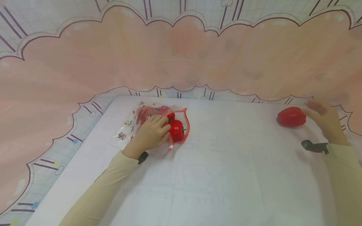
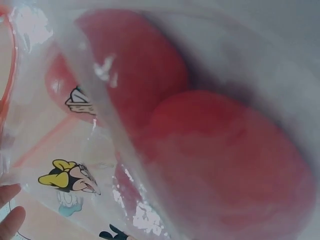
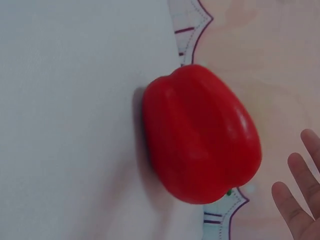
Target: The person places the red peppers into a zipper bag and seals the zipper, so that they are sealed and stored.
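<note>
In the head view my left hand (image 1: 151, 133) holds the mouth of a clear plastic bag (image 1: 125, 128) with a red rim and cartoon prints, fingers curled at its edge. A red bell pepper (image 1: 177, 131) with a green stem lies at the opening. Farther inside are more red rounded pieces, seen through the plastic in the left wrist view as red peppers (image 2: 235, 165). At the right, my right hand (image 1: 325, 121) is beside another red bell pepper (image 1: 291, 116), its fingers spread and blurred. The right wrist view shows straight fingers (image 3: 290, 205) apart from this pepper (image 3: 200, 135).
A white tabletop (image 1: 215, 169) lies beneath everything, with faint lettering showing through. Behind it hangs a peach cloth (image 1: 181, 59) with scalloped borders. The right pepper is close to the table's far edge. A black strap device (image 1: 314, 147) is on the right wrist.
</note>
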### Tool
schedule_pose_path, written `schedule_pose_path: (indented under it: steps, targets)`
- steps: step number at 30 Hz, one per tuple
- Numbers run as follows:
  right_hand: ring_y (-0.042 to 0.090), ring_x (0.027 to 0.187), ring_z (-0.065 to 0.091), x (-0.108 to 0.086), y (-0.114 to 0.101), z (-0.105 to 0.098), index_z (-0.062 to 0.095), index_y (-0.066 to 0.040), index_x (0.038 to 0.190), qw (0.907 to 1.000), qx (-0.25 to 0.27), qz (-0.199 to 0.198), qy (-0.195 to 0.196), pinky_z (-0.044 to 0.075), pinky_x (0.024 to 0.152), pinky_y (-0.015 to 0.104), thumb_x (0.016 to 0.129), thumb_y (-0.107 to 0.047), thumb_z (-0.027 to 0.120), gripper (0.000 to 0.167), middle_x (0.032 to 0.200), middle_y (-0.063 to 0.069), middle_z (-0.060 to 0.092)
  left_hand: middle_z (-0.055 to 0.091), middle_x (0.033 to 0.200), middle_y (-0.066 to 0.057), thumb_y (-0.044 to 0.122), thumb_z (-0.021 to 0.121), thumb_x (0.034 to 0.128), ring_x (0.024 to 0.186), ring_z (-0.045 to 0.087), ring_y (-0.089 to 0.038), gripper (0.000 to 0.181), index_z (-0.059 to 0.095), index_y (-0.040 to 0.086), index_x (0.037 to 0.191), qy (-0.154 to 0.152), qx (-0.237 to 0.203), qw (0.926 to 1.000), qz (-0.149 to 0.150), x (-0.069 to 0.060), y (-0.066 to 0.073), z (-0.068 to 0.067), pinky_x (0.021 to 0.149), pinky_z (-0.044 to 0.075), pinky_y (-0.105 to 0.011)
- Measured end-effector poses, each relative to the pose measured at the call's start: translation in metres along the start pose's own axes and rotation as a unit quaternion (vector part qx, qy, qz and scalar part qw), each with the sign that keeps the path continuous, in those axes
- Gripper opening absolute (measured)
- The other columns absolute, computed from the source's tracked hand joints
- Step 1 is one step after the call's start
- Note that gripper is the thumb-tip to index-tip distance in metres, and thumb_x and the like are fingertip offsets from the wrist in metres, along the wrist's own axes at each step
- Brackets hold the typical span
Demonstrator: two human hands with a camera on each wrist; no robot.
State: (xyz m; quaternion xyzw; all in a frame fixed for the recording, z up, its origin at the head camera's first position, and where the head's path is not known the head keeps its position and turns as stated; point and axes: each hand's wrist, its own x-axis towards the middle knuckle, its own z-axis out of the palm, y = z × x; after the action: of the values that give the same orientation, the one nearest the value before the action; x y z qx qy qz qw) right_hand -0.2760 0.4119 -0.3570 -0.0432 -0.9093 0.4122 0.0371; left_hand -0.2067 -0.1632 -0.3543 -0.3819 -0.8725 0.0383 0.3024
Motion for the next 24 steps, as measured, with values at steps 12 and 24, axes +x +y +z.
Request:
schedule_pose_path:
  steps: [12, 24]
  targets:
    - [0.043, 0.143, 0.008, 0.005, 0.019, 0.000, 0.014, -0.033, 0.150, 0.9986, -0.010, 0.046, -0.024, 0.018, 0.105, 0.070, 0.090, -0.056, 0.046, 0.072, 0.157, 0.016, 0.013, 0.060, 0.096, -0.010, 0.021, 0.074, 0.0755, 0.095, 0.057, -0.026, 0.021, 0.064, 0.008, 0.088, -0.004, -0.014, 0.9999, -0.004, 0.000, 0.001, -0.001, 0.088, 0.052, -0.037]
    - [0.047, 0.140, 0.012, 0.003, 0.029, 0.006, 0.011, -0.027, 0.151, 0.9981, -0.012, 0.051, -0.031, 0.017, 0.106, 0.069, 0.088, -0.057, 0.048, 0.079, 0.155, 0.020, 0.013, 0.062, 0.096, -0.010, 0.021, 0.075, 0.0752, 0.095, 0.058, -0.025, 0.021, 0.065, 0.008, 0.089, -0.008, -0.013, 0.9999, -0.006, -0.001, 0.001, 0.000, 0.088, 0.052, -0.037]
